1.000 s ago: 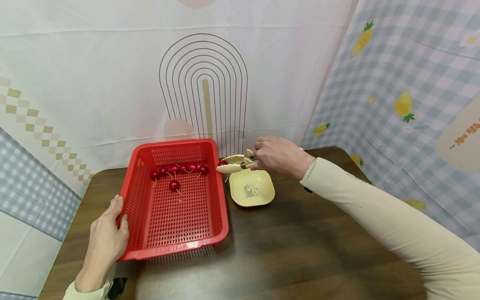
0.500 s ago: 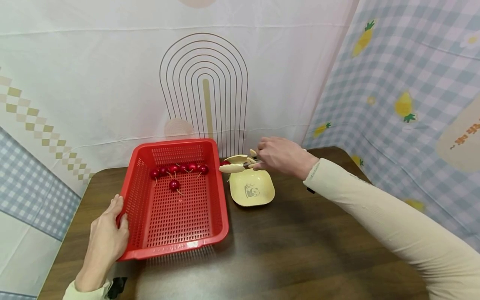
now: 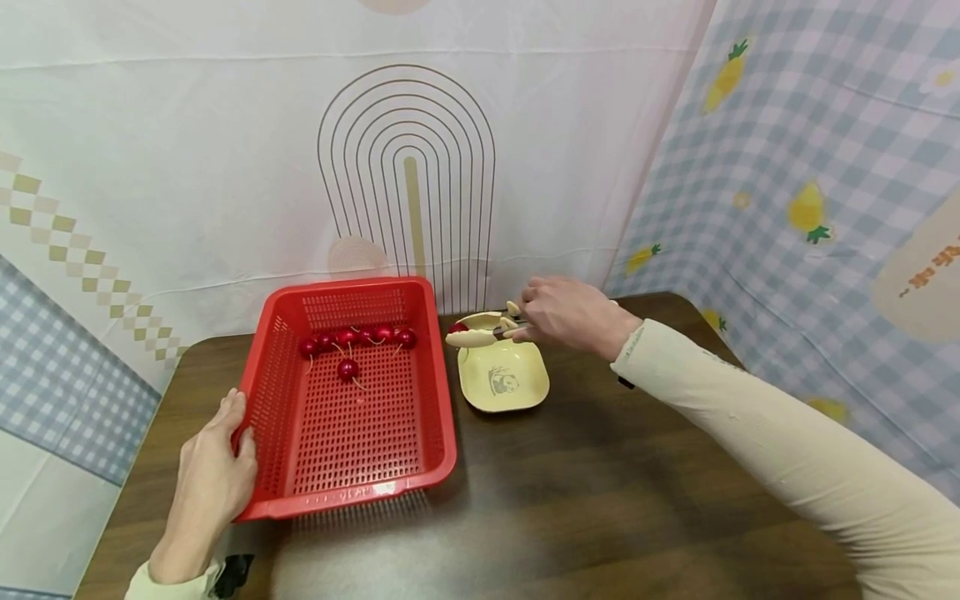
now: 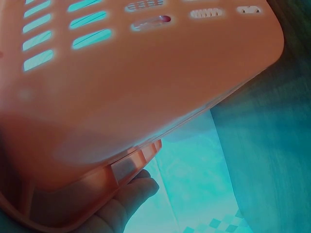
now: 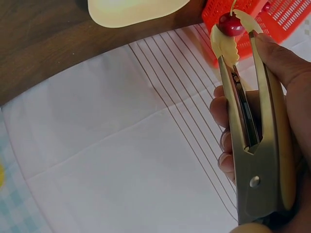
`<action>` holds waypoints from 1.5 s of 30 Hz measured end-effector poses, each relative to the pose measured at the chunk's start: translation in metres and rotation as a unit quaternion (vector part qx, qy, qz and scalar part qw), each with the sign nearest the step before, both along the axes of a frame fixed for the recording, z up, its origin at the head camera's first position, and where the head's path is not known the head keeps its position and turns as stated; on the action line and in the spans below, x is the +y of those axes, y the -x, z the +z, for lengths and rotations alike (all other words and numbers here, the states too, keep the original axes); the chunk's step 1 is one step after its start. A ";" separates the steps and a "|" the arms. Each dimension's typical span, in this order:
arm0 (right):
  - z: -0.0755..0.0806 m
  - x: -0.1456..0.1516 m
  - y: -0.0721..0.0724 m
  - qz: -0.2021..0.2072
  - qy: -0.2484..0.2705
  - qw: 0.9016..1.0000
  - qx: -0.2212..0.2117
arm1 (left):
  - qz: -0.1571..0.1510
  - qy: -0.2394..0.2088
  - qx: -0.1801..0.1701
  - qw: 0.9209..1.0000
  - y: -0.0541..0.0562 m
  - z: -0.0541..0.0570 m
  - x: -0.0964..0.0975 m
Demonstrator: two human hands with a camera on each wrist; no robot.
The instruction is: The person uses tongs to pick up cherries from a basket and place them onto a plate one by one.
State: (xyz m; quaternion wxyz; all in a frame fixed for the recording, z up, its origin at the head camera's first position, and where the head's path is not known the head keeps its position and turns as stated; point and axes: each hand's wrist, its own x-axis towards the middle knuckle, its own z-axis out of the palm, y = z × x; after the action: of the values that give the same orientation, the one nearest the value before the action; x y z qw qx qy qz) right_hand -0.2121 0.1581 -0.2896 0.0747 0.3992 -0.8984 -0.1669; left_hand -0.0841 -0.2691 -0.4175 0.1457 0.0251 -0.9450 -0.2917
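My right hand (image 3: 566, 312) grips metal tongs (image 5: 267, 160) with cream tips, fingers wrapped round the handles. Between the tips is pinched a red cherry (image 5: 230, 24) with a thin stem. In the head view the tongs hold it over the far left edge of a small cream dish (image 3: 504, 379), which has a panda print. My left hand (image 3: 215, 467) grips the left rim of a red plastic basket (image 3: 352, 505), its thumb on the inner side. Several cherries (image 3: 347, 337) lie in a row at the basket's back, with a single cherry (image 3: 347, 369) in front of them.
Dish and basket stand side by side on a dark wooden table (image 3: 600, 500), a narrow gap between them. A white cloth (image 3: 225, 167) hangs behind the table's back edge. Checked cloth (image 3: 825, 167) with a pineapple print hangs at the right.
The right hand has moved slightly to the right, carrying the tongs and cherry from beside the basket's rim toward the dish. Left hand and basket have stayed in place.
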 end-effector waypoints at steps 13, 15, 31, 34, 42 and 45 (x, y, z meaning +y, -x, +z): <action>-0.015 0.001 0.003 0.024 0.025 0.999 -0.004 | 0.003 -0.003 -0.005 1.000 -0.001 0.000 0.001; -0.018 0.001 0.003 0.024 0.028 0.999 -0.009 | 0.002 -0.003 -0.005 1.000 -0.001 0.000 0.001; -0.033 0.001 0.002 0.008 0.007 0.999 -0.034 | 0.001 0.000 -0.010 1.000 0.000 0.001 0.002; -0.034 0.001 0.003 0.006 0.008 0.999 -0.038 | 0.002 -0.001 -0.011 1.000 -0.001 0.001 0.002; -0.038 0.000 0.005 -0.001 0.011 0.999 -0.046 | 0.003 -0.001 -0.008 1.000 -0.002 0.001 0.002; -0.038 -0.001 0.004 -0.002 0.014 0.999 -0.043 | 0.003 -0.003 -0.006 1.000 -0.002 0.001 0.003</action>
State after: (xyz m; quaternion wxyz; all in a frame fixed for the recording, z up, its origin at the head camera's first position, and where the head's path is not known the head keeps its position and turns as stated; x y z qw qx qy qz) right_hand -0.2166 0.1576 -0.3273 0.0412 0.4035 -0.9037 -0.1373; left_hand -0.0823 -0.2666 -0.4166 0.1407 0.0303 -0.9451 -0.2935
